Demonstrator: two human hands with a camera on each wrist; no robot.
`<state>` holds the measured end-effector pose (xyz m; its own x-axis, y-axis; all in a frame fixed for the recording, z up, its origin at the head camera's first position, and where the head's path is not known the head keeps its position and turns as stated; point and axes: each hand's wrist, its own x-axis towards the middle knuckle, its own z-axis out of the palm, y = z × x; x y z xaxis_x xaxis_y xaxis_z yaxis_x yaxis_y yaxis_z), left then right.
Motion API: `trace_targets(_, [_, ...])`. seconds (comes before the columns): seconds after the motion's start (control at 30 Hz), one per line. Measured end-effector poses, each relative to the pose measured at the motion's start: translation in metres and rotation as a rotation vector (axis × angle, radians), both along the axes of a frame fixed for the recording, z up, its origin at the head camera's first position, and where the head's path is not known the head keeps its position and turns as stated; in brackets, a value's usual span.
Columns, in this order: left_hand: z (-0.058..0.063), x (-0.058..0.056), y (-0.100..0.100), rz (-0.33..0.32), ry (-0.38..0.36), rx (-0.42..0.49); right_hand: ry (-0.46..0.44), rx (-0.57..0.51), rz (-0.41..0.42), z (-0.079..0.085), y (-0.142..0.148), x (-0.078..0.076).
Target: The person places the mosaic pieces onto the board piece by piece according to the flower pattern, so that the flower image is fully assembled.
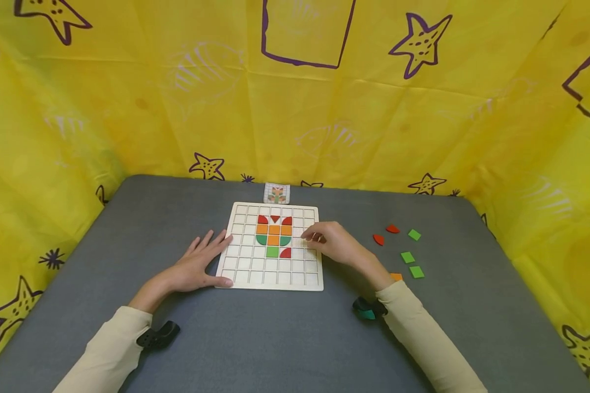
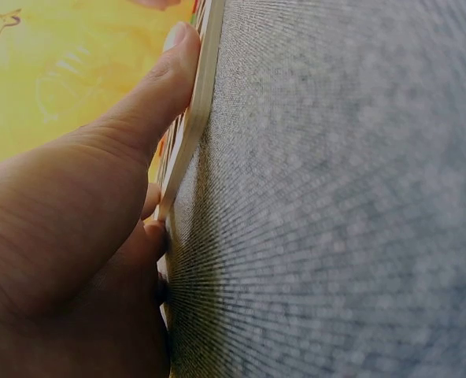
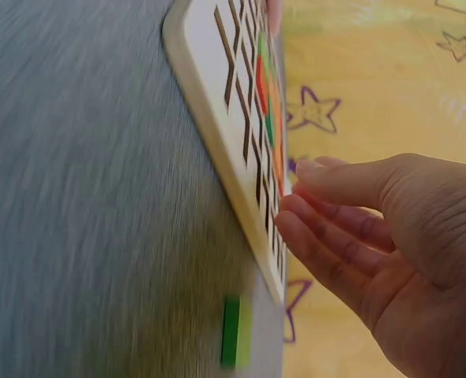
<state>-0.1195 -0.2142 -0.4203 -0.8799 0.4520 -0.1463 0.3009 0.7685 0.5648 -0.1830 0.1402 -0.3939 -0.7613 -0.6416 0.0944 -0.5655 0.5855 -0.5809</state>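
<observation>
A plain, lightly creased, pale cream cloth sleeve [image 1: 110,346] covers the left forearm, and a matching pale cream cloth sleeve [image 1: 425,335] the right. By the left cuff sits a curved black wrist-worn device [image 1: 159,335]; by the right, a rounded black wrist-worn device [image 1: 376,307] bearing a teal patch [image 1: 367,314]. The left hand [image 1: 196,266] and right hand [image 1: 338,244] are bare.

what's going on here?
A person's left hand rests at the left edge of a wooden grid board; the right hand is at its right side, no piece visible in it. Red, orange and green pieces form a pattern on the board, a printed card behind it. Two red quarter-circles, three green squares and a partly hidden orange piece lie loose to the right.
</observation>
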Motion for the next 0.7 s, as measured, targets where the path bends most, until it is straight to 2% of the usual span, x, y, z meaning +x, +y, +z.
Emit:
trace_targets(0.47, [-0.001,0.0,-0.002,0.001,-0.005,-0.005,0.079,-0.007,-0.12,0.003,0.081,-0.005])
trace_targets(0.7, [0.0,0.0,-0.001,0.0,-0.001,-0.007,0.067,-0.004,-0.183,0.0,0.12,-0.004])
